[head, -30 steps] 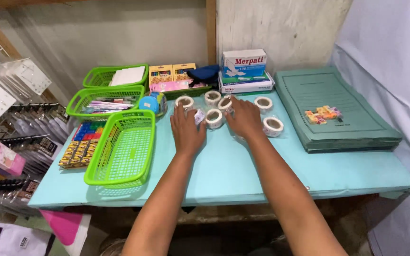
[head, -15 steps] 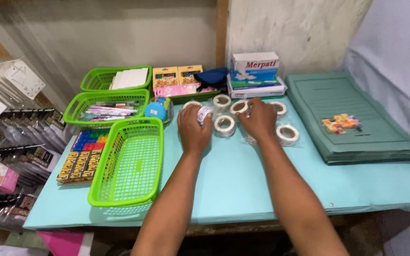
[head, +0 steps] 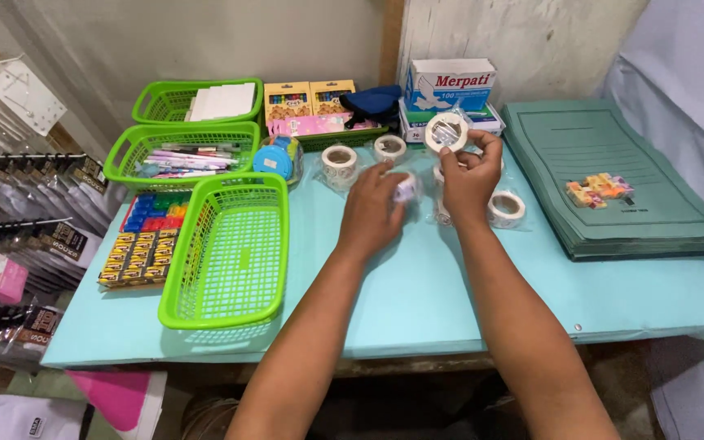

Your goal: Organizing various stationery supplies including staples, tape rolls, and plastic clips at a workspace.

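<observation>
Right hand (head: pixel 468 175) pinches a wrapped white tape roll (head: pixel 446 131) aloft; left hand (head: pixel 376 208) cups another roll (head: pixel 405 188). The slick wrap could slip, knocking over rolls on the light blue counter (head: pixel 417 301).

Both forearms bare, reaching forward and up from the lower edge of the view, converging toward the middle. Left hand (head: pixel 375 213) palm down, back of the hand to the camera, fingers curled loosely over something small and pale at the fingertips, wrist straight in line with the forearm. Right hand (head: pixel 468 178) raised a little higher and just beside the left, fingers bent, thumb and fingertips pinching the rim of a white ring held upright above the knuckles. Hands close together, nearly touching at the knuckles. Elbows out of view below; right forearm angled more steeply than the left.
</observation>
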